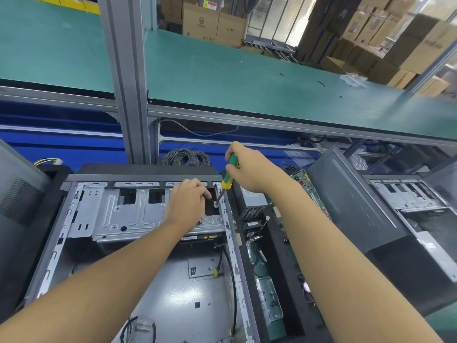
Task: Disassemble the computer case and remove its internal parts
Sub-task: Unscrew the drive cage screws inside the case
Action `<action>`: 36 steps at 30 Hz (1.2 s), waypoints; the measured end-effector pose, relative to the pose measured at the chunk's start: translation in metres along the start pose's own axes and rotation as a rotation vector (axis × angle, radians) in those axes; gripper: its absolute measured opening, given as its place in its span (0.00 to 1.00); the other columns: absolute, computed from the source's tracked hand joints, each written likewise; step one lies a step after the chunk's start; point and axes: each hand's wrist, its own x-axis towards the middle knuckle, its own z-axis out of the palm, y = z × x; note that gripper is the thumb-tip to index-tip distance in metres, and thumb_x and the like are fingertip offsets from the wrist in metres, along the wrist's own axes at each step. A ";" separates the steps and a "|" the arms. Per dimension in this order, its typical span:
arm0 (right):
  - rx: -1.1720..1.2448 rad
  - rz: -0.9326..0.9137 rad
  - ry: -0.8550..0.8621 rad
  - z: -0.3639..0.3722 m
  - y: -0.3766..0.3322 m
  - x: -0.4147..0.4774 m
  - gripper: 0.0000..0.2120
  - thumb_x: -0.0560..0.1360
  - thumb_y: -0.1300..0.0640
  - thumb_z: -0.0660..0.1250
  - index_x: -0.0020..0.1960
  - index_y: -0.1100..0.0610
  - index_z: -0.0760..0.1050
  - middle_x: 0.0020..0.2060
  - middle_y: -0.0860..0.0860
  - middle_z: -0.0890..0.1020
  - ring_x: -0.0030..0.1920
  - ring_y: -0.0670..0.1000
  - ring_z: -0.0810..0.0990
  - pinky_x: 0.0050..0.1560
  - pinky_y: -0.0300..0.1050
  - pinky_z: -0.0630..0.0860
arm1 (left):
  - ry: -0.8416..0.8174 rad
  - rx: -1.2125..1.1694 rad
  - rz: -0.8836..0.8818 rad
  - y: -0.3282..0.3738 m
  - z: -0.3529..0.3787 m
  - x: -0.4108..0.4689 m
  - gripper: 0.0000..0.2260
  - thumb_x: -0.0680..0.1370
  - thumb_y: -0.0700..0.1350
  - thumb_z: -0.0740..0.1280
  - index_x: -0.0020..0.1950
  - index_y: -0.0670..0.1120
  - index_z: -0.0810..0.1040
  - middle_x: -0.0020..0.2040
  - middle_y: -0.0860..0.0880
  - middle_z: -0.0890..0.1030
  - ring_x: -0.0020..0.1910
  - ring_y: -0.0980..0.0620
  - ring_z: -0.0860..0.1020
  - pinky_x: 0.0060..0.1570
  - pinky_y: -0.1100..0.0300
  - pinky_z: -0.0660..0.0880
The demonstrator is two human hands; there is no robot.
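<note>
Green-and-yellow in its handle, a screwdriver (228, 173) is clamped in the fingers of the right hand (249, 167), tip set on the silver drive cage (128, 214) of the open grey steel computer case (173, 288), beside the left hand (188, 203), whose curled fingers' hold cannot be told; print on the brown cartons (214, 27) is blurred.

On my feed the bench (442, 320) shows its green top only at 4 o'clock. The open computer case (158, 280) lies flat on it at 6 o'clock, with a second open case (408, 201) at 3 o'clock and a dark grey case (22, 194) at 9 o'clock. A long black tray (294, 323) sits just beside the computer case on its 3 o'clock side, and I see a coil of grey cable (185, 157) behind it at 12 o'clock. A clear plastic bag (352, 79) lies on the green upper shelf (222, 78) at 2 o'clock.
</note>
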 end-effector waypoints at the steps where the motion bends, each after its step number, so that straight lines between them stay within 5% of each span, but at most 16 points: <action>1: -0.015 0.001 -0.016 -0.001 -0.002 0.001 0.08 0.83 0.56 0.60 0.60 0.58 0.69 0.38 0.49 0.73 0.33 0.50 0.69 0.31 0.43 0.64 | 0.015 0.008 -0.009 0.000 0.000 -0.001 0.12 0.78 0.36 0.65 0.45 0.51 0.85 0.48 0.54 0.79 0.50 0.49 0.74 0.55 0.51 0.70; 7: -0.198 0.119 0.042 0.004 -0.015 0.007 0.20 0.83 0.38 0.54 0.51 0.56 0.65 0.36 0.51 0.71 0.34 0.52 0.70 0.35 0.49 0.69 | -0.030 0.070 -0.010 0.001 -0.001 -0.001 0.10 0.79 0.43 0.65 0.47 0.55 0.86 0.48 0.56 0.76 0.56 0.51 0.71 0.58 0.53 0.65; 11: -0.318 0.071 -0.016 -0.002 -0.017 0.009 0.12 0.86 0.51 0.55 0.54 0.60 0.69 0.46 0.57 0.77 0.38 0.55 0.71 0.36 0.47 0.68 | -0.037 0.071 -0.020 0.001 -0.002 -0.002 0.12 0.79 0.44 0.64 0.45 0.55 0.86 0.47 0.57 0.77 0.56 0.51 0.71 0.59 0.53 0.65; 14: -0.163 0.030 -0.103 -0.010 -0.017 0.004 0.10 0.84 0.55 0.57 0.61 0.59 0.71 0.51 0.56 0.76 0.39 0.52 0.71 0.36 0.47 0.66 | -0.036 0.092 -0.015 0.002 -0.002 -0.002 0.12 0.79 0.43 0.64 0.44 0.56 0.86 0.47 0.57 0.76 0.55 0.51 0.70 0.57 0.54 0.64; 19: -0.067 0.092 -0.194 -0.014 -0.018 0.003 0.10 0.81 0.55 0.61 0.61 0.56 0.67 0.46 0.53 0.74 0.38 0.51 0.71 0.35 0.47 0.68 | -0.030 0.104 -0.009 0.002 -0.002 -0.002 0.14 0.80 0.42 0.63 0.45 0.57 0.86 0.47 0.57 0.75 0.55 0.51 0.70 0.57 0.55 0.63; 25: -0.205 0.226 -0.007 -0.003 -0.020 0.005 0.19 0.84 0.40 0.55 0.55 0.58 0.61 0.39 0.53 0.72 0.40 0.57 0.73 0.37 0.50 0.68 | -0.035 0.110 -0.011 0.002 -0.001 -0.001 0.14 0.80 0.42 0.62 0.46 0.56 0.86 0.47 0.58 0.75 0.55 0.52 0.69 0.58 0.56 0.63; 29: -0.161 0.155 -0.029 -0.004 -0.018 0.006 0.11 0.84 0.50 0.58 0.52 0.57 0.61 0.36 0.53 0.72 0.34 0.53 0.70 0.33 0.48 0.65 | -0.035 0.103 0.000 0.002 -0.002 -0.001 0.14 0.80 0.43 0.63 0.45 0.57 0.86 0.48 0.58 0.76 0.56 0.51 0.70 0.57 0.56 0.63; 31: -0.116 0.101 -0.089 -0.008 -0.019 0.004 0.07 0.84 0.54 0.59 0.55 0.57 0.64 0.43 0.54 0.74 0.34 0.51 0.70 0.33 0.46 0.66 | -0.034 0.042 -0.011 0.003 -0.004 -0.001 0.14 0.80 0.43 0.62 0.46 0.57 0.85 0.48 0.58 0.77 0.55 0.52 0.70 0.58 0.55 0.63; 34: -0.081 0.076 -0.182 -0.011 -0.020 0.003 0.05 0.81 0.58 0.61 0.57 0.53 0.69 0.55 0.54 0.68 0.39 0.54 0.73 0.39 0.48 0.72 | 0.024 -0.221 -0.115 0.005 -0.012 0.000 0.15 0.79 0.38 0.61 0.45 0.53 0.84 0.47 0.55 0.79 0.48 0.55 0.72 0.53 0.54 0.68; 36: -0.056 0.081 -0.209 -0.010 -0.022 0.004 0.07 0.79 0.59 0.63 0.55 0.50 0.70 0.56 0.52 0.66 0.41 0.55 0.75 0.43 0.48 0.74 | 0.020 -0.430 -0.183 0.003 -0.021 -0.005 0.16 0.79 0.35 0.60 0.42 0.52 0.82 0.46 0.52 0.80 0.33 0.59 0.72 0.38 0.59 0.72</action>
